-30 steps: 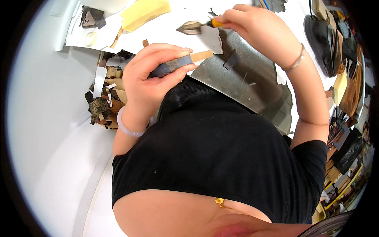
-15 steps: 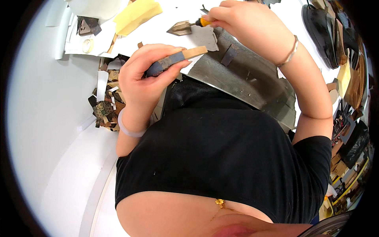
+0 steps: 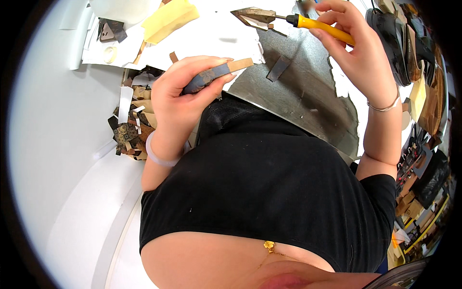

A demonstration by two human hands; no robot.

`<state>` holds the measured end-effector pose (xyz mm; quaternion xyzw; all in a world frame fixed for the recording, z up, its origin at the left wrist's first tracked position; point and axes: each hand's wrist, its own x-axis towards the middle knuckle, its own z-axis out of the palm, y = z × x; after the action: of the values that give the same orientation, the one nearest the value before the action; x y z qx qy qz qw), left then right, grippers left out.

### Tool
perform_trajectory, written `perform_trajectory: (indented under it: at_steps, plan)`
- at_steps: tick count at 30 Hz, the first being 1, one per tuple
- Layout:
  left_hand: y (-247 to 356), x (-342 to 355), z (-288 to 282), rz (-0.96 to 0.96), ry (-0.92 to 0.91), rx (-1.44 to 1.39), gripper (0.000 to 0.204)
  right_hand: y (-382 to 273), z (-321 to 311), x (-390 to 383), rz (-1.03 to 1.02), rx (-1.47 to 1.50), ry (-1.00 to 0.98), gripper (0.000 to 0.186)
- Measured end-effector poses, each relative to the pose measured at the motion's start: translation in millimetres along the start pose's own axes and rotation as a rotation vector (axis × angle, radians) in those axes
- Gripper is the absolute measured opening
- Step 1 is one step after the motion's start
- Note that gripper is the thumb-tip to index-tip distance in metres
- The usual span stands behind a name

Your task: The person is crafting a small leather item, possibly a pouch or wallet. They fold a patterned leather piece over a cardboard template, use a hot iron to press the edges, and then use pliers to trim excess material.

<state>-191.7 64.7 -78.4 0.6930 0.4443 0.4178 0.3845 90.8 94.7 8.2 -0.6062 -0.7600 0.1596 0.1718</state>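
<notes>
My left hand (image 3: 174, 98) is closed on a short strip (image 3: 207, 78), dark blue-grey and patterned along most of its length, with a bare tan end pointing right. Its lower end disappears into my palm. At the upper right, my right hand (image 3: 358, 55) grips a small trowel (image 3: 257, 17) by its yellow handle. The pointed metal blade faces left over the white paper's edge and a grey metal plate (image 3: 308, 91). A small dark patch (image 3: 278, 68) lies on that plate, between my two hands.
Yellow folded paper (image 3: 171, 20) and a tape roll (image 3: 110, 54) lie on white paper at the upper left. A bin of scraps (image 3: 130, 132) stands beside my left forearm. Black shoes (image 3: 392, 45) are at the right, with cluttered shelves below them.
My right hand has moved right and turned, showing more of the trowel's yellow handle; the blade has shifted right and up. My left hand has shifted slightly right, still gripping the strip.
</notes>
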Motion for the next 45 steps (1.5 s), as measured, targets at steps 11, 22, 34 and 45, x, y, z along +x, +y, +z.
perform_trajectory:
  at_steps: [11, 22, 34, 45]
  plan:
    - [4, 5, 18, -0.119, 0.307, 0.036, 0.020, 32, -15, -21, -0.245, 0.306, -0.003, 0.021]
    - [10, 10, 29, -0.170, 0.332, 0.070, 0.016, 6, -13, -23, -0.267, 0.310, 0.080, 0.034]
    - [5, 7, 28, -0.144, 0.340, 0.136, 0.022, -35, -32, -23, -0.181, -0.002, 0.005, 0.034]
    - [9, 6, 28, -0.121, 0.317, 0.202, 0.022, -59, -38, -18, -0.220, -0.275, -0.043, 0.025]
